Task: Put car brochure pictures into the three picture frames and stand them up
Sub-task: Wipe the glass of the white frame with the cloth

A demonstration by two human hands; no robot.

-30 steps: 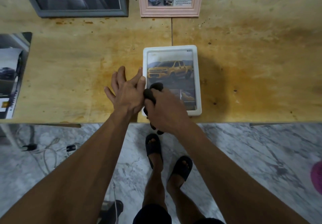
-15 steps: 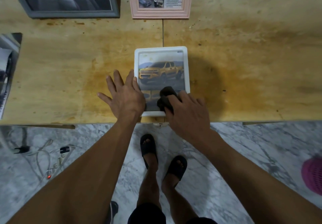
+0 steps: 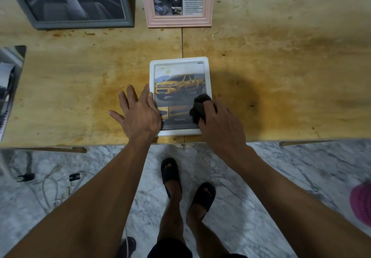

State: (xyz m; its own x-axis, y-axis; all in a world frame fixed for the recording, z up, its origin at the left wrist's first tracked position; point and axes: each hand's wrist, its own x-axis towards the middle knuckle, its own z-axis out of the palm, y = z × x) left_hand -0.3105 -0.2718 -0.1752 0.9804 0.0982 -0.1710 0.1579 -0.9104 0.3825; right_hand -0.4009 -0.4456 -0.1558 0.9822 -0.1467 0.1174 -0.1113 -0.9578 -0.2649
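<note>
Wiping glass of white rectangular plastic frame (image 3: 179,62) lying flat near wooden table (image 3: 281,77) front edge; right hand (image 3: 219,126) gripping dark crumpled cloth (image 3: 199,106), now shifted from left edge to right side. Left hand (image 3: 138,115) spread, pressing frame's left edge. Standing it up remaining; grey frame (image 3: 80,23) and pink frame (image 3: 178,19) already upright.

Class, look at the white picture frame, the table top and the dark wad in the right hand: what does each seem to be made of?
White picture frame: probably moulded plastic, smooth with rounded corners, under a glossy, smudged pane.
Table top: likely unfinished plywood; pale grain, brown stains, a seam between panels.
Dark wad in the right hand: soft cloth, judging by its crumpled folds.
</note>
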